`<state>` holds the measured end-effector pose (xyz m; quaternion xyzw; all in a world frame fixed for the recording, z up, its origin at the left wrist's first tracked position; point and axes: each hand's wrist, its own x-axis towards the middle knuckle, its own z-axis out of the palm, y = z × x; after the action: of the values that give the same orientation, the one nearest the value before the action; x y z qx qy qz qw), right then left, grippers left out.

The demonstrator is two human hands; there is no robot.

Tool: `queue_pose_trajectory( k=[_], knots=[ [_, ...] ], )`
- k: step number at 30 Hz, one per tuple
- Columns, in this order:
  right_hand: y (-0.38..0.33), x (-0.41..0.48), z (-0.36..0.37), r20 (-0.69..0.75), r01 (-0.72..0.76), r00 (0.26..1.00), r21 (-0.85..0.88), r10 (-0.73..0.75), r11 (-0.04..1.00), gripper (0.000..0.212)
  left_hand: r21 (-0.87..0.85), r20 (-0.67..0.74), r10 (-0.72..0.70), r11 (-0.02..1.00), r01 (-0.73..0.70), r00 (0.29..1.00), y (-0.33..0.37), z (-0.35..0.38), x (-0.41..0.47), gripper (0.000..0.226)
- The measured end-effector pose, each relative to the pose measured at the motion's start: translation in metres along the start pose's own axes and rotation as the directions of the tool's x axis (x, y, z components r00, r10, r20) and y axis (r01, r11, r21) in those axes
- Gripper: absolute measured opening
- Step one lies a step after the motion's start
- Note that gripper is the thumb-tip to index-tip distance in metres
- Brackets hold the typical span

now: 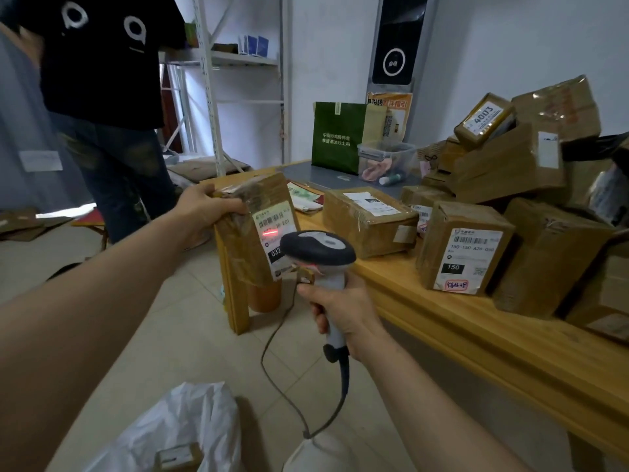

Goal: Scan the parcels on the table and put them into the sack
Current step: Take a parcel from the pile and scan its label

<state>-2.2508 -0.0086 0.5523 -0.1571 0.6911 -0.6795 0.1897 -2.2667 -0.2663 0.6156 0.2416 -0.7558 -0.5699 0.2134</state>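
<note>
Two hands grip: left hand point(204, 207) a parcel point(243, 243) marked "032", right hand point(343, 311) the scanner point(318, 248), near box point(464, 248) "150".

Two bare forearms and bare hands are filling the lower part of the view.
The left hand point(204, 209) and the right hand point(343, 311) are going uncovered, skin showing from the fingertips to the wrists. Both forearms are running bare back to the lower frame edges, the left forearm point(85, 318) looming broad and the right forearm point(442, 396) looking slimmer through the wide lens. At the bottom edge a pale rounded shape point(316, 451) is showing, perhaps a knee in light cloth; I cannot tell.
</note>
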Motion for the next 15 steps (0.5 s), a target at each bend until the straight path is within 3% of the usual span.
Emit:
queue_pose_trajectory(
  k=[3,8,15],
  knots=[
    [0.0,-0.003,0.005,0.028,-0.019,0.999,-0.033,0.02,0.999,0.009,0.06,-0.018,-0.004,0.998,0.005,1.0,-0.005,-0.005,-0.003,0.074],
    [0.002,-0.007,0.013,0.044,0.024,0.999,-0.07,-0.021,0.997,0.013,0.076,-0.019,-0.002,0.997,0.003,1.0,-0.01,-0.012,-0.008,0.056],
    [0.005,-0.006,0.017,0.081,0.018,0.997,-0.102,-0.01,0.995,0.017,0.111,-0.021,-0.029,0.993,0.031,0.999,-0.019,-0.019,-0.005,0.058]
  ],
)
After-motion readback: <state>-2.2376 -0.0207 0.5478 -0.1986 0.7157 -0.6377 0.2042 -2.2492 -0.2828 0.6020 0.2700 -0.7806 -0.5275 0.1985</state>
